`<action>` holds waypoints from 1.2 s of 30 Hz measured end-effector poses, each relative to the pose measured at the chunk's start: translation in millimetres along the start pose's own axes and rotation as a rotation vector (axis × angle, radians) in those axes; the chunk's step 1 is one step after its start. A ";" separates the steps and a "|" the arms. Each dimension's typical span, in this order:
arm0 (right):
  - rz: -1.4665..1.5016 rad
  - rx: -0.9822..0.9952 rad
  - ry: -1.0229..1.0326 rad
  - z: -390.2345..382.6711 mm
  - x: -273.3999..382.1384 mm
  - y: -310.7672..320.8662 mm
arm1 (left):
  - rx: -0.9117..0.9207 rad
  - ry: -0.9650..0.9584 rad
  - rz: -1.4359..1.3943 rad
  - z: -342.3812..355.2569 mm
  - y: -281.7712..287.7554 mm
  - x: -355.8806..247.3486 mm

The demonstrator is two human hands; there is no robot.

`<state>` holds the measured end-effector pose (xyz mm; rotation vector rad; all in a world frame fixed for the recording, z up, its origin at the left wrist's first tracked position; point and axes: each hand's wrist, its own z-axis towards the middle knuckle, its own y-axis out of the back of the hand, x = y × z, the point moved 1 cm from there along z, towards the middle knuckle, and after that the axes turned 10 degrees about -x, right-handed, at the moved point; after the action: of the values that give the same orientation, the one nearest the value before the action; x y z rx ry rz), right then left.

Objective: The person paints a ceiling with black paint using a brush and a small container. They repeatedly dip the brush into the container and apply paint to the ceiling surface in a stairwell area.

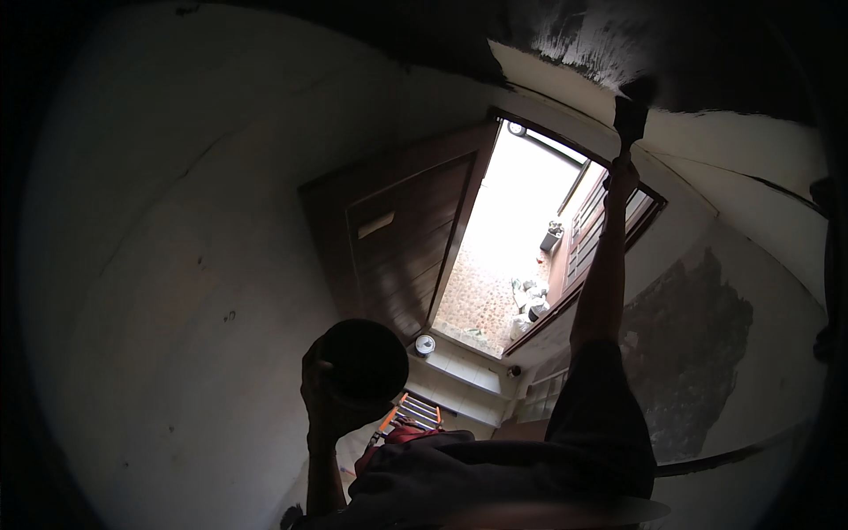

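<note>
My left hand [324,397] grips a dark round pot [360,358] low and left of centre; its contents are too dark to make out. My right arm reaches up, and my right hand [622,172] is closed round the handle of a dark paintbrush [631,115]. The bristles touch the edge of a dark, unevenly painted band [715,57] along the top, beside a cream strip [552,71].
An open brown door [406,238] frames a bright doorway with pebbled ground [473,296] and pale bags [526,291] outside. An orange ladder [411,411] is below me, near tiled steps [459,380] with a white container [425,344]. A pale wall [177,265] is at left.
</note>
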<state>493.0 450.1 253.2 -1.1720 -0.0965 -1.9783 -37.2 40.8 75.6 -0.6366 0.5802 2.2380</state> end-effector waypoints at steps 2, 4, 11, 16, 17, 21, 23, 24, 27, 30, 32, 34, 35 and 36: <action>-0.066 -0.028 -0.059 11.4 6.8 7.0 | 0.011 0.002 0.001 0.5 -1.4 -2.1; -0.096 -0.051 -0.177 28.0 30.5 5.3 | 0.028 0.002 -0.004 0.7 -3.9 -3.7; 0.096 0.083 -0.068 18.2 129.3 20.1 | 0.041 0.006 -0.093 -0.4 -12.2 -5.4; -0.158 -0.036 0.003 -19.1 83.3 36.6 | 0.054 -0.026 -0.117 1.7 -13.5 -8.1; -0.223 -0.060 -0.154 -10.8 75.2 31.1 | 0.049 -0.027 -0.134 2.5 -13.6 -9.0; -0.313 -0.033 -0.118 31.2 84.3 5.5 | 0.027 -0.038 -0.172 4.6 -14.7 -13.3; -0.282 -0.042 0.099 29.7 99.1 8.4 | 0.018 -0.051 -0.165 6.2 -14.6 -14.1; -0.204 -0.079 0.133 22.1 104.0 14.2 | 0.020 -0.052 -0.156 5.8 -13.3 -14.8; -0.125 -0.067 0.188 -22.9 94.6 31.2 | 0.025 -0.042 -0.095 7.1 -10.0 -13.6; -0.061 -0.086 -0.024 -33.0 79.1 21.7 | 0.030 -0.035 -0.046 8.2 -6.6 -12.0; -0.119 -0.158 -0.131 -18.9 79.6 6.0 | 0.027 -0.044 -0.056 8.1 -6.4 -10.5; -0.082 -0.163 -0.136 -2.9 96.1 -6.7 | 0.026 -0.062 -0.103 8.2 -6.7 -8.6; -0.015 -0.123 -0.061 -1.4 109.5 -7.0 | 0.026 -0.058 -0.101 8.0 -6.5 -7.8; 0.026 -0.159 -0.088 -1.7 126.0 -3.4 | 0.025 -0.056 -0.098 7.4 -5.8 -7.5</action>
<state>459.9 375.4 349.2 -1.3552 0.0316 -1.9399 -30.3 44.8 84.6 -0.5760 0.5364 2.1471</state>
